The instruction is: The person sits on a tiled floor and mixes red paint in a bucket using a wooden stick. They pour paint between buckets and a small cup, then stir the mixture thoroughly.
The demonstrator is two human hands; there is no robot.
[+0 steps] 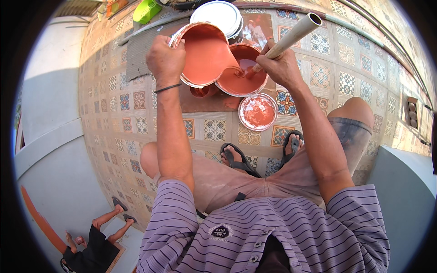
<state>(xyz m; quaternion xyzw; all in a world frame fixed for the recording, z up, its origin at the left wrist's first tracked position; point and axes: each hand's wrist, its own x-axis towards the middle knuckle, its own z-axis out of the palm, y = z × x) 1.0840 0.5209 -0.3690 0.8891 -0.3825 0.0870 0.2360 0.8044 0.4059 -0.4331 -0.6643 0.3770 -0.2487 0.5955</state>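
Note:
My left hand grips the rim of a paint bucket, tipped to the right. Thick orange-red paint runs over its lip into a second bucket, which holds darker red paint. In my right hand is a pale, hollow pipe, slanted so that its lower end goes down into the second bucket; the paint hides the tip. A round paint-smeared lid lies on the floor just in front of that bucket.
Behind the buckets stands a white-lidded pail. A brown board lies under them on the patterned tile floor. A green container sits at the far left. Another person is at the lower left, beside the wall.

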